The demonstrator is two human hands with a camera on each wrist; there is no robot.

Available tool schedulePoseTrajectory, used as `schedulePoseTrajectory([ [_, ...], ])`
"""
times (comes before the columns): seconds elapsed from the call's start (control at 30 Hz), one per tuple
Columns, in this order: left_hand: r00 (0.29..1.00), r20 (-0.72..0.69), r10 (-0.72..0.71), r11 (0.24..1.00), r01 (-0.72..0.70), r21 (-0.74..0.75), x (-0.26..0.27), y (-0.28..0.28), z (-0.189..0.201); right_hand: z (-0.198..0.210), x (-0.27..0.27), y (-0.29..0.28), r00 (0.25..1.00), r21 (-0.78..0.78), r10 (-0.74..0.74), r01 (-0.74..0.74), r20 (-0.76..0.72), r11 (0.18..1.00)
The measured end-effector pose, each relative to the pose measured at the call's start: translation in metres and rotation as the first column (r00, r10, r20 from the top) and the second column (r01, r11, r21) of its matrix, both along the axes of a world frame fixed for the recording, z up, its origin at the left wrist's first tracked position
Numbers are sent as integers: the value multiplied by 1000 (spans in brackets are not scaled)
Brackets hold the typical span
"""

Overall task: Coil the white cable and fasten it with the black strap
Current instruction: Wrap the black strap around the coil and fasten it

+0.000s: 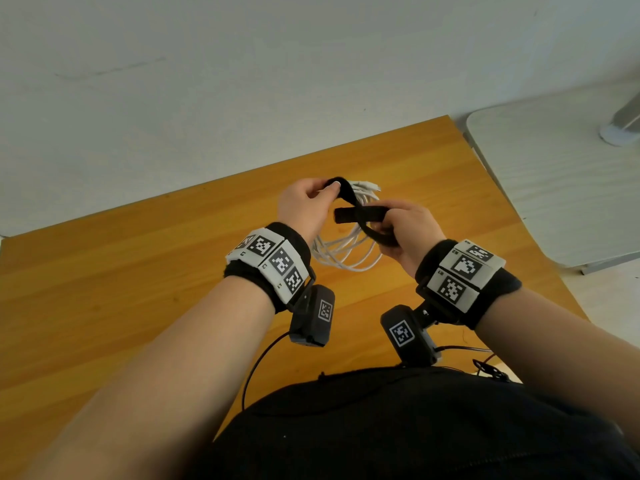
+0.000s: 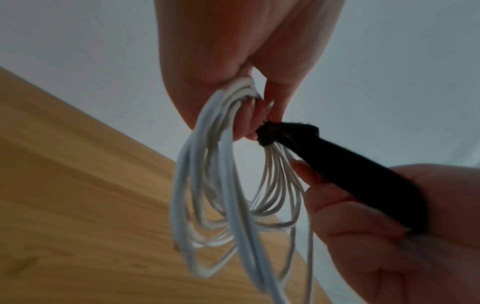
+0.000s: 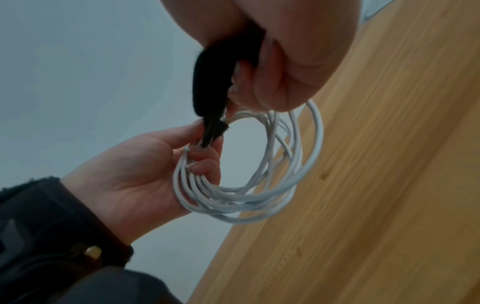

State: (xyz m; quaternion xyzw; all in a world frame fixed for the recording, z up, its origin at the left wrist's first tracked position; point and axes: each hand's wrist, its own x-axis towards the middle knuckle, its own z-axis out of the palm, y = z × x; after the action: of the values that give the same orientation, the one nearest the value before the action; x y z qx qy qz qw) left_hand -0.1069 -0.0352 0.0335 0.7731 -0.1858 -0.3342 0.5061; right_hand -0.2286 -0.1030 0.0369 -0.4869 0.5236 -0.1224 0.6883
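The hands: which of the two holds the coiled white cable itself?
The left hand: its fingers grip the white cable bundle. The right hand grips only the black strap.

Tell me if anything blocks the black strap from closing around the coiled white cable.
Nothing visible does. The left hand grips the white cable where the black strap wraps it. The right hand pulls the strap's free end. Only the left fingers sit beside the wrap.

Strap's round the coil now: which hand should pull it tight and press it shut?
Probably right. The right hand already grips the strap's free length, while the left hand pinches the cable loops at the wrap, anchoring them above the table.
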Motion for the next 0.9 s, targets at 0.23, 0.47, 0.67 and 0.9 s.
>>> schedulePoseTrajectory([
  [0.23,999,49,-9,1000,10,-8,-1,3,-3,1,2,6,992,-40,117,-116,48,993],
  [0.47,989,48,139,990,-137,-27,0,5,-14,-9,4,1,992,-121,-33,18,-124,992],
  [0.67,960,30,277,961,-276,-34,24,9,-7,-10,-12,-5,970,60,-224,230,-93,971],
  [0.9,976,206,69,997,-63,-32,15,1,-2,-17,-5,-2,987,-101,-73,58,-145,993],
])
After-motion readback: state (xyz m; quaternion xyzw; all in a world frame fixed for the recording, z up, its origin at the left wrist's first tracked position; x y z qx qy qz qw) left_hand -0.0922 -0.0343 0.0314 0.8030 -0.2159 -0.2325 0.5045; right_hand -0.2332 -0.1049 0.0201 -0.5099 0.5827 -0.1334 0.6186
